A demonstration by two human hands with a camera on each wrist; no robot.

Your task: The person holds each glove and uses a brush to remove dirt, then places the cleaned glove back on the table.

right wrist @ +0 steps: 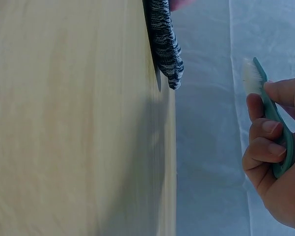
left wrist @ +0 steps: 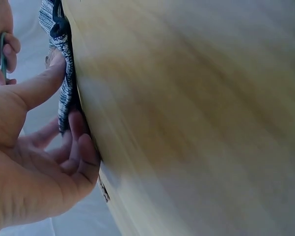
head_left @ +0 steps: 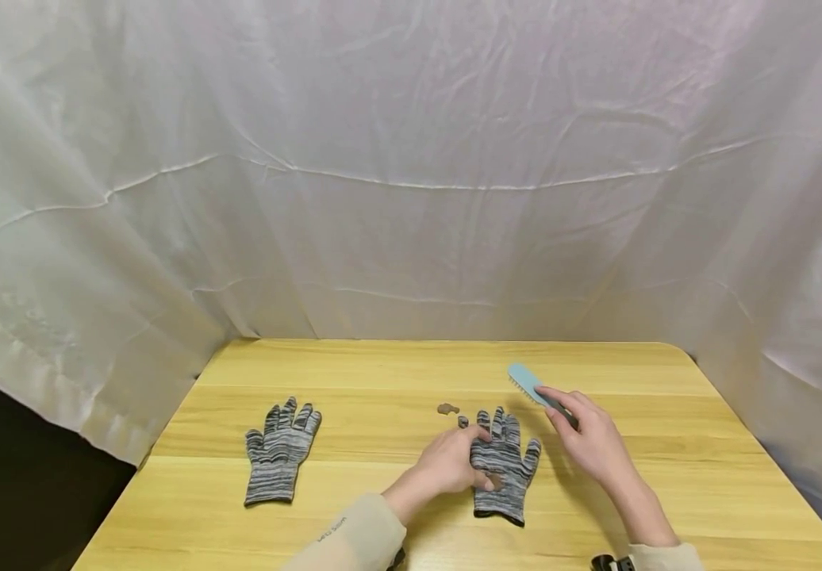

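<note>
My left hand (head_left: 447,462) is at the left edge of a grey-and-black knit work glove (head_left: 507,460) lying on the table. Its thumb presses on the glove beside a brown stain (head_left: 498,480); in the left wrist view its other fingers curl at the glove's edge. A light-blue brush (head_left: 524,379) with pale bristles (right wrist: 252,77) is in my right hand (head_left: 588,436), fingers wrapped around the handle. The brush is held up to the right of the glove's fingertips, apart from it.
A second matching glove (head_left: 278,452) lies flat on the left part of the wooden table (head_left: 368,373). Just beyond the nearer glove's fingers sits a small brown irregular patch (head_left: 446,409). Pale curtains (head_left: 411,238) hang behind the table and along both sides.
</note>
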